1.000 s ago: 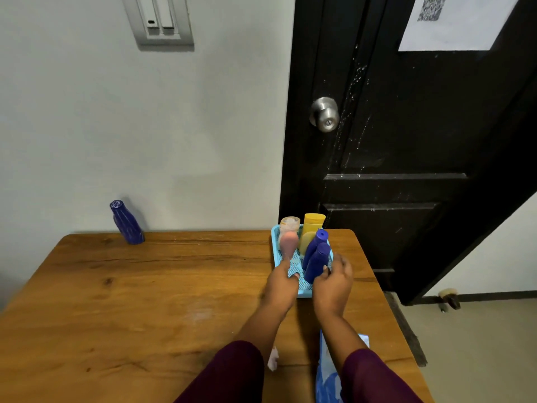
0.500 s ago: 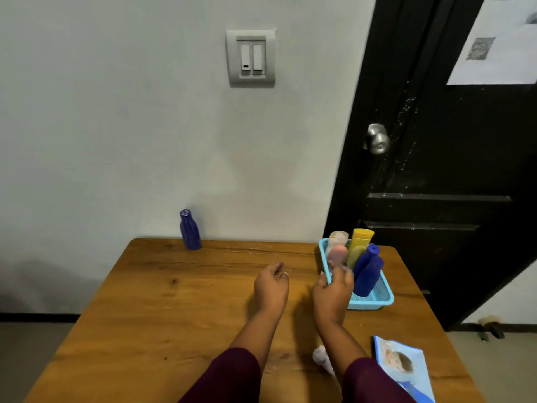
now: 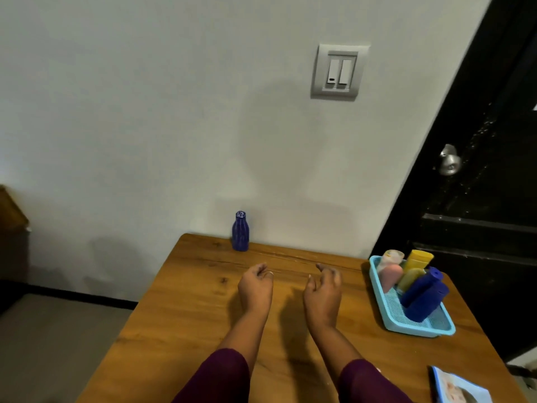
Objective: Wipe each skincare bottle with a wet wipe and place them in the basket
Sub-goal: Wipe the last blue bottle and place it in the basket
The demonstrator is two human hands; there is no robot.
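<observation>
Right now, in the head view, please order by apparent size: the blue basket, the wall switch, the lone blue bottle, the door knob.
1. blue basket
2. wall switch
3. lone blue bottle and door knob: they look about alike, so I do not rank them.

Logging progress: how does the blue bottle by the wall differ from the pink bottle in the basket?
The blue bottle stands alone on the table; the pink bottle sits in the basket among others. The blue bottle is dark, the pink bottle pale. Neither is being held.
</observation>
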